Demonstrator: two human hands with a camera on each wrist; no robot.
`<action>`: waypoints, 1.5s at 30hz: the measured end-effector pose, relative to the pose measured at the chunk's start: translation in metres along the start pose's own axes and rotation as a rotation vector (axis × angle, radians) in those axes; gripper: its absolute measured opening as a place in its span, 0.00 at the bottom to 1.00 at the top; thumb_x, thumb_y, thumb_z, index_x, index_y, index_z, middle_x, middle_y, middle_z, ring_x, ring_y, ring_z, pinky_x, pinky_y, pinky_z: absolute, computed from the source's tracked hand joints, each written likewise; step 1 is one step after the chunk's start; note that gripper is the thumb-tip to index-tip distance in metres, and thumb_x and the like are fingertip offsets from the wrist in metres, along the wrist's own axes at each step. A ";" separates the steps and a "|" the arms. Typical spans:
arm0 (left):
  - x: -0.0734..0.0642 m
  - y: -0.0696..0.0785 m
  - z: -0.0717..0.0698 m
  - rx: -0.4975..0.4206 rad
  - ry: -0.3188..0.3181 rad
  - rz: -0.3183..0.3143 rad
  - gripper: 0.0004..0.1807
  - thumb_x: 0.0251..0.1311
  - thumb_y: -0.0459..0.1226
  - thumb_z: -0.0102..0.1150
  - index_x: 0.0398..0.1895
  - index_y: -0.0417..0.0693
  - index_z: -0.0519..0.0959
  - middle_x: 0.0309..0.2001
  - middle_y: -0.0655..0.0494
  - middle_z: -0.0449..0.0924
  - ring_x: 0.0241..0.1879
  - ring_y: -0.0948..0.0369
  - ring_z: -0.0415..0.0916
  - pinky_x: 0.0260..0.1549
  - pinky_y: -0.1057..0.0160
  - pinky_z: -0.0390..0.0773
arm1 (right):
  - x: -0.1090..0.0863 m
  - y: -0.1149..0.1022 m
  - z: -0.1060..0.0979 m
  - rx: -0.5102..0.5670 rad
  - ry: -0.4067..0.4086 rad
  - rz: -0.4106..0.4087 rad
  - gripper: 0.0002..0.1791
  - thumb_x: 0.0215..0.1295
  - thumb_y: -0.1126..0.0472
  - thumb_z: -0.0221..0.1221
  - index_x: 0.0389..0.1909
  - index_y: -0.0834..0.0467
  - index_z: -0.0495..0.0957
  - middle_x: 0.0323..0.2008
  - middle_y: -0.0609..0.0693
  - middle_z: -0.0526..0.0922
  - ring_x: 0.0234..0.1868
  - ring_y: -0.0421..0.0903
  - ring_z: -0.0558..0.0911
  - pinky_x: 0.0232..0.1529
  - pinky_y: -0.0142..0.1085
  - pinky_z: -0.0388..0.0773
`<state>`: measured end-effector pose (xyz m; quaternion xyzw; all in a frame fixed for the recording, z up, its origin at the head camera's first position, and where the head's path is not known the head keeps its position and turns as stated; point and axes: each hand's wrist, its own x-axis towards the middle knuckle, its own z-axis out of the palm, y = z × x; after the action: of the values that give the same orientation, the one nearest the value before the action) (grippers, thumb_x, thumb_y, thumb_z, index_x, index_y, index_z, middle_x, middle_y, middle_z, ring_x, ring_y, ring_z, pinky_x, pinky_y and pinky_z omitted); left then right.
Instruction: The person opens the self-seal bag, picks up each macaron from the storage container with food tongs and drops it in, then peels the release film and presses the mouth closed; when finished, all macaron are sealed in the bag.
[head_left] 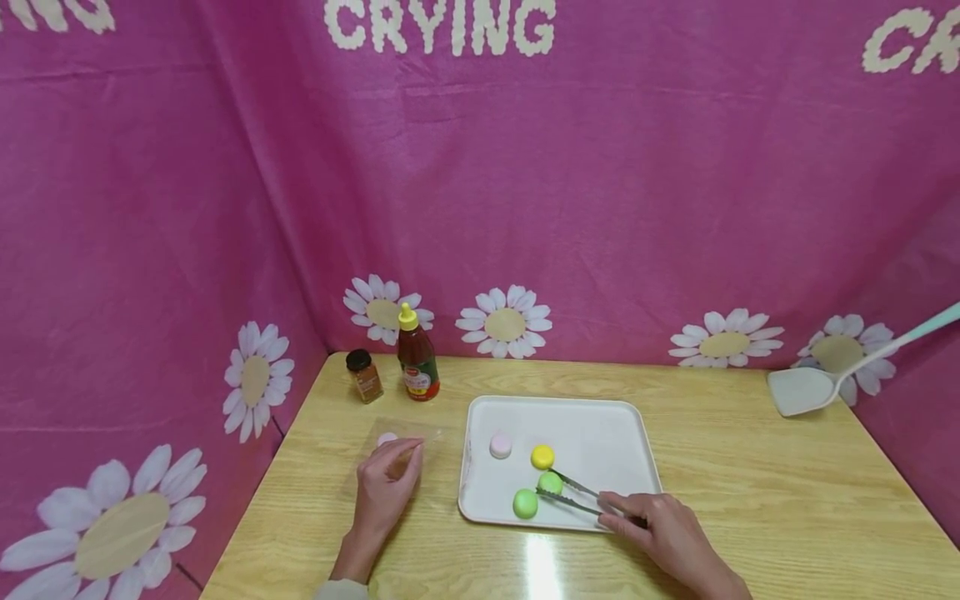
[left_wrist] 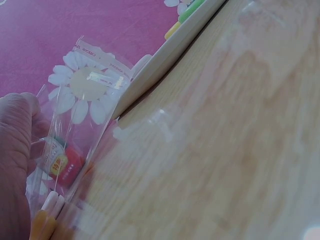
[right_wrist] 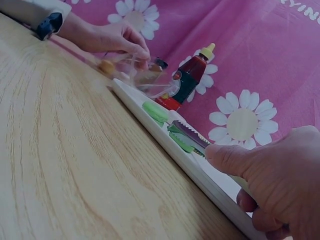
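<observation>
My left hand (head_left: 384, 492) pinches the edge of a clear plastic bag (left_wrist: 102, 60). A pinkish macaron (head_left: 387, 437) shows beside its fingers; in the left wrist view an orange macaron with white filling (left_wrist: 43, 226) appears through the plastic. My right hand (head_left: 663, 529) grips dark serrated tongs (head_left: 573, 502) over a white tray (head_left: 607, 429). The tong arms lie on either side of a green macaron (head_left: 550, 482); whether they squeeze it I cannot tell. Another green macaron (head_left: 525, 503), a yellow one (head_left: 542, 456) and a pale pink one (head_left: 501, 446) sit on the tray.
Behind the bag stand a spice jar with a black lid (head_left: 366, 379) and a red sauce bottle with a yellow cap (head_left: 417, 358). A white spatula (head_left: 806, 392) is at the far right. Pink cloth (head_left: 600, 208) hangs around the wooden table (head_left: 720, 450).
</observation>
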<state>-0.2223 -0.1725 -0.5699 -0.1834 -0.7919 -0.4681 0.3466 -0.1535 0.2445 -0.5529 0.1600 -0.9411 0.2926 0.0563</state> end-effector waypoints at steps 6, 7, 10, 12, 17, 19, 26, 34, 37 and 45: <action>-0.003 -0.002 0.000 0.004 0.004 -0.007 0.08 0.59 0.25 0.72 0.42 0.39 0.90 0.40 0.49 0.91 0.40 0.52 0.88 0.50 0.79 0.76 | 0.001 0.001 0.000 -0.001 -0.009 -0.016 0.21 0.68 0.42 0.67 0.53 0.50 0.90 0.43 0.44 0.92 0.33 0.27 0.78 0.29 0.28 0.69; -0.004 -0.002 0.000 0.003 0.005 -0.007 0.08 0.59 0.25 0.72 0.41 0.39 0.90 0.40 0.50 0.91 0.40 0.52 0.88 0.50 0.79 0.76 | 0.001 0.001 0.001 -0.005 -0.003 -0.027 0.20 0.68 0.43 0.67 0.52 0.50 0.90 0.43 0.44 0.92 0.33 0.27 0.78 0.29 0.28 0.70; -0.005 -0.002 0.001 0.003 0.004 -0.013 0.08 0.59 0.25 0.71 0.42 0.38 0.90 0.40 0.49 0.91 0.40 0.52 0.88 0.50 0.79 0.76 | 0.000 0.002 0.001 -0.014 0.008 -0.044 0.19 0.69 0.43 0.67 0.52 0.50 0.90 0.42 0.43 0.92 0.36 0.27 0.81 0.30 0.28 0.72; -0.006 -0.002 0.001 0.003 0.009 -0.011 0.09 0.58 0.24 0.72 0.41 0.38 0.90 0.40 0.49 0.91 0.40 0.51 0.88 0.50 0.79 0.76 | 0.000 0.003 0.002 -0.016 0.009 -0.047 0.19 0.69 0.43 0.67 0.52 0.50 0.90 0.42 0.42 0.92 0.37 0.28 0.82 0.30 0.29 0.74; -0.009 -0.004 0.001 0.004 0.019 0.004 0.10 0.56 0.23 0.72 0.41 0.39 0.90 0.39 0.49 0.91 0.40 0.51 0.88 0.50 0.80 0.76 | -0.001 0.004 0.003 -0.029 0.004 -0.042 0.20 0.69 0.41 0.66 0.52 0.49 0.90 0.41 0.40 0.92 0.39 0.30 0.84 0.32 0.31 0.78; -0.009 -0.004 0.001 0.000 0.020 0.010 0.10 0.57 0.23 0.72 0.41 0.39 0.90 0.39 0.48 0.91 0.39 0.50 0.88 0.51 0.79 0.76 | -0.002 0.005 0.003 -0.038 0.012 -0.051 0.19 0.69 0.42 0.66 0.52 0.48 0.90 0.41 0.40 0.92 0.39 0.30 0.84 0.32 0.31 0.79; -0.012 -0.001 0.001 0.011 0.025 0.000 0.10 0.57 0.24 0.72 0.41 0.39 0.90 0.40 0.49 0.91 0.40 0.51 0.88 0.51 0.79 0.76 | -0.004 0.007 0.005 -0.048 0.074 -0.115 0.16 0.67 0.47 0.70 0.51 0.50 0.91 0.38 0.39 0.92 0.38 0.31 0.86 0.31 0.32 0.81; -0.006 -0.004 0.002 0.014 0.018 0.033 0.10 0.56 0.22 0.72 0.41 0.38 0.90 0.39 0.50 0.91 0.39 0.52 0.88 0.50 0.79 0.77 | -0.004 0.008 0.010 -0.025 0.128 -0.105 0.16 0.65 0.51 0.72 0.50 0.52 0.91 0.38 0.41 0.92 0.38 0.33 0.86 0.32 0.33 0.82; -0.002 -0.004 0.001 0.014 0.009 0.026 0.10 0.56 0.22 0.72 0.41 0.37 0.89 0.40 0.50 0.91 0.40 0.52 0.88 0.50 0.79 0.76 | -0.002 0.006 0.011 -0.012 0.161 -0.103 0.16 0.62 0.52 0.74 0.50 0.51 0.91 0.38 0.41 0.92 0.38 0.33 0.87 0.32 0.34 0.82; 0.000 -0.003 0.001 0.005 0.003 0.023 0.10 0.57 0.23 0.72 0.41 0.38 0.90 0.40 0.49 0.91 0.40 0.51 0.88 0.51 0.80 0.75 | 0.001 0.007 0.008 0.045 0.208 -0.141 0.16 0.61 0.57 0.75 0.50 0.52 0.91 0.38 0.41 0.92 0.38 0.30 0.86 0.32 0.24 0.79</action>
<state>-0.2246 -0.1733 -0.5720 -0.1910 -0.7904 -0.4622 0.3538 -0.1565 0.2453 -0.5636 0.1960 -0.9098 0.3238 0.1703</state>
